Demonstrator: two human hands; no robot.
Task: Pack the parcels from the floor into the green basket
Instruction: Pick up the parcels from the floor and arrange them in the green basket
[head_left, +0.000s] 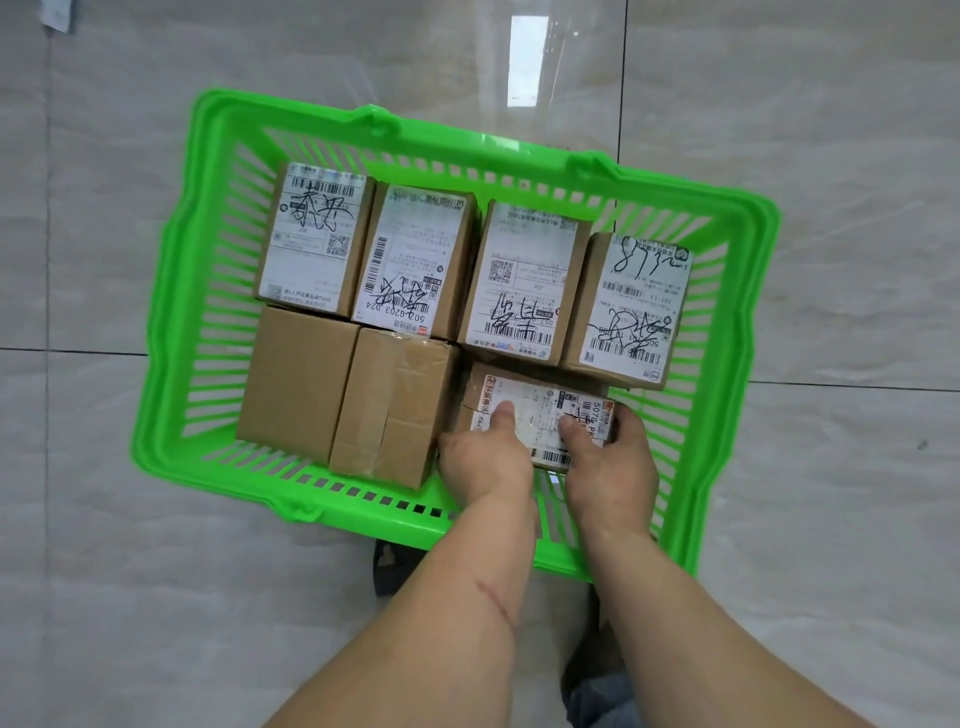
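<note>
A green slatted basket (176, 291) stands on the tiled floor and holds several cardboard parcels. Along its far side lie labelled parcels in a row, from the leftmost (314, 236) to the rightmost (631, 306). Two plain brown parcels (298, 382) (395, 405) fill the near left. In the near right corner a labelled parcel (540, 405) sits low in the basket. My left hand (485, 460) grips its left end with the thumb on the label. My right hand (610, 457) grips its right end, fingers curled round the side.
Glossy grey floor tiles (831, 156) surround the basket on all sides. Dark shoes (389, 566) show below the basket's near rim, between my forearms. A bit of white paper (54, 15) lies at the top left corner.
</note>
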